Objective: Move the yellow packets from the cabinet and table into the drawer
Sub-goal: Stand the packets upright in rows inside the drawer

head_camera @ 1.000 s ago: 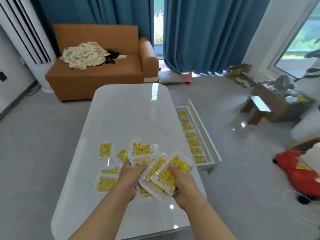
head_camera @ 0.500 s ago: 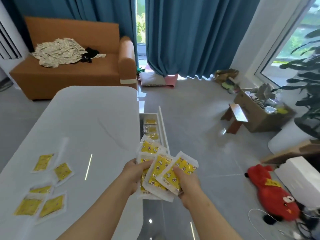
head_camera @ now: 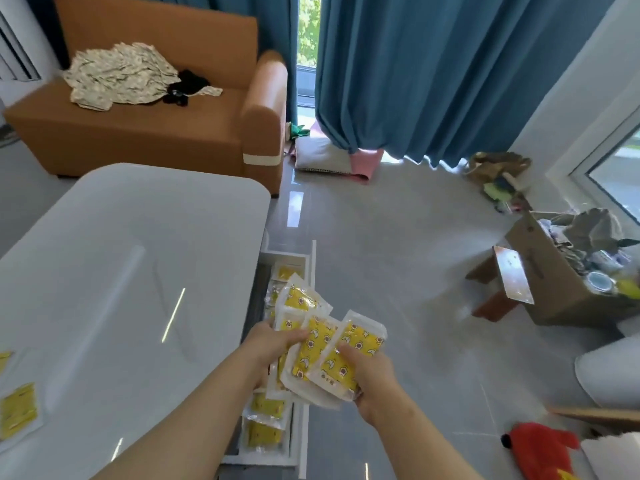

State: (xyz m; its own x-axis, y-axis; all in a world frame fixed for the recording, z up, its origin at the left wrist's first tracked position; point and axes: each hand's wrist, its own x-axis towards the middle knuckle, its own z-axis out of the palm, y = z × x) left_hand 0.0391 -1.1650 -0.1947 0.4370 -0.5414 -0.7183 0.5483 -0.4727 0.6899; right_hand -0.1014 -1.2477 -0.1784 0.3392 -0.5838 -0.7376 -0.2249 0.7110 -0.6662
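Packets: yellow packets (head_camera: 325, 344), fanned, now above the drawer (head_camera: 304, 427), swung over from the bench (head_camera: 138, 271).
Left grip (head_camera: 273, 344): pinching the fan's left side.
Right grip (head_camera: 370, 379): clamped on its right side.
Inside drawer: stored packets (head_camera: 265, 433).
Left of drawer: bench strays (head_camera: 17, 410) wait; release looks next.

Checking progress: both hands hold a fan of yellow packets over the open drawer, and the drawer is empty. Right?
No: the head view shows stored packets in the drawer. The left hand and right hand do hold the fan over it.
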